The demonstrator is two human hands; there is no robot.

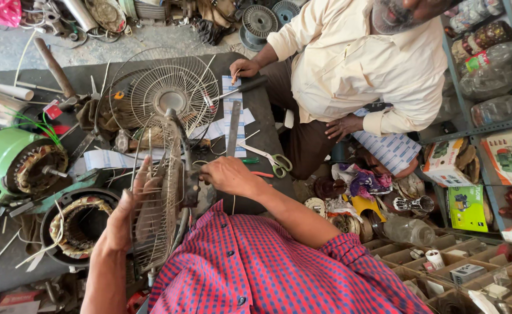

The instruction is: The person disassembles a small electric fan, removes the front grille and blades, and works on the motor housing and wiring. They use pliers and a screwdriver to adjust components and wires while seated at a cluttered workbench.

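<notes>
The dark workbench top (262, 125) lies under everything, and on it, beyond the fingers, rests a round wire fan guard of pale metal (166, 93), lying flat. Nearer to the person stands a second wire fan guard, grey and seen on edge (163, 192); its long axis runs from the person's chest away toward the flat guard, so it stands between the two hands. The left hand (129, 212) is on the left side of this upright guard, with the fingers (145, 180) spread wide and pressed flat against the wires, supporting it more than gripping it. The right hand (228, 175) is on the other side, equally near, with the fingers curled tight at the dark hub part (189, 183) in the middle of the guard; it seems to pinch something small there, but the wires hide it and I cannot tell what. To the right of the right fingers, apart from them, lie scissors with green handles (274, 160).
</notes>
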